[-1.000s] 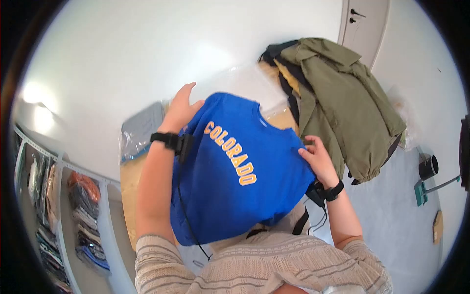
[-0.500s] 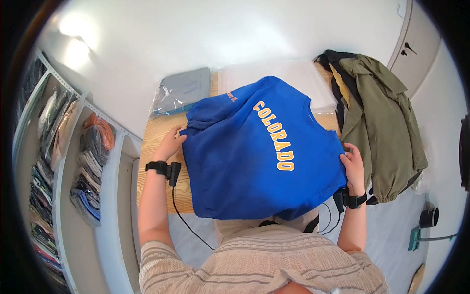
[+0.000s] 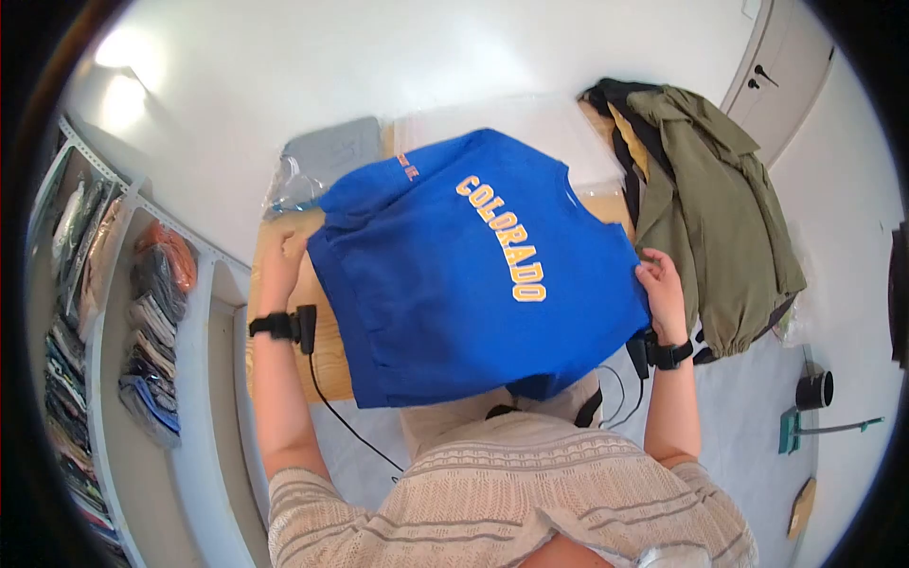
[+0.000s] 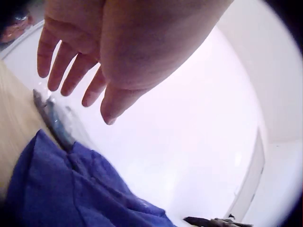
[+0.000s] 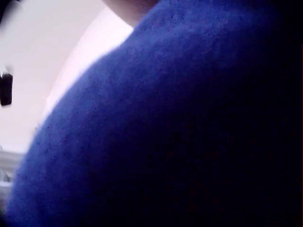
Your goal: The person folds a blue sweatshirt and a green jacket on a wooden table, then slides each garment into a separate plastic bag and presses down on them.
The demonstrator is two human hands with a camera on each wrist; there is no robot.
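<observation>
A blue sweatshirt [image 3: 426,275] with COLORADO in yellow and white letters lies front up over the table's near edge, its neckline toward the upper right. My left hand [image 3: 280,270] is beside its hem on the left, apart from the cloth. In the left wrist view that hand [image 4: 90,56] has its fingers spread and relaxed, above the bunched blue fabric [image 4: 80,184]. With thumb and fingers, my right hand [image 3: 662,293] pinches the sweatshirt's right edge below the shoulder. Blue cloth [image 5: 104,109] fills most of the right wrist view and hides the fingertips.
A grey garment in a clear bag [image 3: 331,156] lies at the table's back left, with clear plastic bags [image 3: 511,133] behind the sweatshirt. An olive jacket [image 3: 710,208] lies over dark clothes at the right. Shelves of bagged clothes [image 3: 156,322] stand on the left. Cables hang from both wrists.
The left hand came down from the sweatshirt's upper left to its hem, then moved off it to the left. The sweatshirt now lies spread wider, its left sleeve showing. The right hand keeps its hold.
</observation>
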